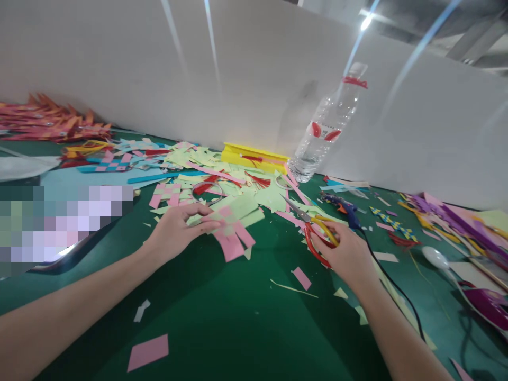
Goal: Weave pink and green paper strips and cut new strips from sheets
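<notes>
Pinched between the thumb and fingers of my left hand [178, 230] is a woven piece of pink and pale green paper strips [232, 238], its loose strip ends spreading to the right. My right hand [345, 254] has its fingers in the red and yellow handles of a pair of scissors [307, 218]. The scissor blades point up and left, away from the woven piece, with their tips near the heap of pale green paper scraps [278, 194]. A metal ring [207, 193] lies just beyond my left hand.
A plastic bottle [329, 124] leans against the grey partition [159, 69]. A yellow folded piece [234, 153] stands behind the scraps. On the right are a blue glue gun [349, 210] with a black cable and a purple tool [486, 304]. A blurred-out screen [59, 227] is at left.
</notes>
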Motion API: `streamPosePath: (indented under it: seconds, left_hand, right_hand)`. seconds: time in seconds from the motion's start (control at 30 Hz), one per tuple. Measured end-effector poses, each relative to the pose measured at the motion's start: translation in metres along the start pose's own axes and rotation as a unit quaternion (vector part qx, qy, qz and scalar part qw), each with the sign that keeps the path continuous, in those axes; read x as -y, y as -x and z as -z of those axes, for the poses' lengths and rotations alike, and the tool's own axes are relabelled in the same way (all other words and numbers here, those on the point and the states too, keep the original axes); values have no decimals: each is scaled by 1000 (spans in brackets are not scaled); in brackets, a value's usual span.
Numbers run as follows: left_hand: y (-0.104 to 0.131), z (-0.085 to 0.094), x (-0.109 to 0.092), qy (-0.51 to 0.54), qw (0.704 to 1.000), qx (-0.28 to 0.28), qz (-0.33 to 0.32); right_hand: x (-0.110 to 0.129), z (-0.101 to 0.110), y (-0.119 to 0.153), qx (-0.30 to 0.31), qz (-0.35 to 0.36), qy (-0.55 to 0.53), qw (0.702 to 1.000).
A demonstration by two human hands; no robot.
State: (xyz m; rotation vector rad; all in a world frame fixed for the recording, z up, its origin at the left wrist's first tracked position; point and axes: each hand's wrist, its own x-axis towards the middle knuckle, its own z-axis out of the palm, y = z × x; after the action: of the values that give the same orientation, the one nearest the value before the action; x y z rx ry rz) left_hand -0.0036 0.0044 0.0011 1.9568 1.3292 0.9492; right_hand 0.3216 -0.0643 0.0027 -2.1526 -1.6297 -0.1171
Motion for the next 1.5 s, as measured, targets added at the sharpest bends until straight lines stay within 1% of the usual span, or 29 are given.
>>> streamPosePath:
  seconds: [0.07,0.1,0.13,0.2,0.27,0.33,0.43,0.5,0.57,0.67,0.77,0.83,0.93,1.0,1.07,1.17,1.23,1.37,1.5]
  left_hand:
    - [2,0,2,45,996,-58,-60]
    - [3,-1,3,59,992,-68,-94]
    - [4,-2,5,64,988,-66,-126]
    - [4,-5,7,34,983,-37,-176]
    - [2,-7,10,-25,979,-8,-204]
    - [1,-9,12,-77,972,7,-220]
    - [-2,-9,16,-126,966,38,-223]
    - [-3,-9,18,-139,965,61,-212]
    - [-3,-8,19,-148,967,72,-193]
    - [-2,-7,19,-177,967,62,-173]
    - [-2,-7,19,-228,956,29,-182]
    - [-1,-8,20,-244,951,19,-187]
    - [-1,-11,23,-237,954,51,-178]
    - [-1,-13,24,-232,956,79,-164]
    - [-1,-13,25,-229,956,93,-156]
    - [-1,-13,24,-234,954,93,-164]
    - [-1,-13,24,-245,950,92,-172]
    - [0,-12,24,-256,945,88,-182]
    - [0,-12,23,-245,948,80,-185]
  right_hand:
    - [-1,0,0,-3,8,2,1000]
    - [-1,-1,0,-6,15,0,1000]
    - [0,-1,1,-10,23,-2,1000]
    - [1,-1,1,-17,34,-11,999]
    - [2,-1,2,-14,35,-20,999]
    - [3,0,2,-2,27,-26,999]
    - [3,1,1,14,20,-24,999]
    - [3,1,1,15,23,-20,999]
    - [3,0,1,12,26,-16,999]
    - [2,-2,2,11,29,-4,1000]
    - [-1,-3,1,16,43,6,999]
    - [-3,-4,1,30,53,13,998]
    - [-4,-5,0,57,65,23,996]
    - [-4,-4,0,61,69,21,996]
    - [-3,-4,0,60,57,29,996]
    - [-1,-1,1,64,18,72,995]
    - [1,1,2,63,9,94,994]
    - [0,2,2,61,23,94,993]
    - [-6,2,-1,54,45,42,997]
